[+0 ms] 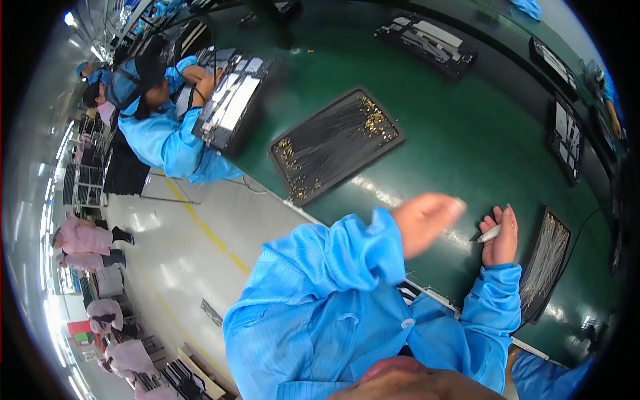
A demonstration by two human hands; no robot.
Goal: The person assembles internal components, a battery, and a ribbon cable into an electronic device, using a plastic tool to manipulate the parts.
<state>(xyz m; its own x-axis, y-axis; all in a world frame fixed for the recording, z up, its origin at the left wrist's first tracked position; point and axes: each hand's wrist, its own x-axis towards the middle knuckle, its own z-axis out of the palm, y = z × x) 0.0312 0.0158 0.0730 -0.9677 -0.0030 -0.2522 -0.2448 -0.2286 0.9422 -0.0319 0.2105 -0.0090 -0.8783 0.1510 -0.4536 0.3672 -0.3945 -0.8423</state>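
Observation:
My left hand [430, 223] hangs over the green table, smeared by motion. Its fingers point right, and their grip cannot be made out. Just to the right, my right hand [501, 241] has its fingers curled round a small whitish, rounded object [491, 233] with a dark tip. Far left of my hands lies a dark tray [337, 184] of thin black cables [327, 137] with gold-coloured ends. Close on the right of my right hand is a narrower dark tray [531, 313] full of thin greyish strands [547, 257].
A co-worker in blue [160, 140] handles a flat device panel [233, 100] at the left end of the green table [460, 113]. More panels lie at the back [430, 41] and right [567, 137]. The table's near edge [307, 213] runs before my body.

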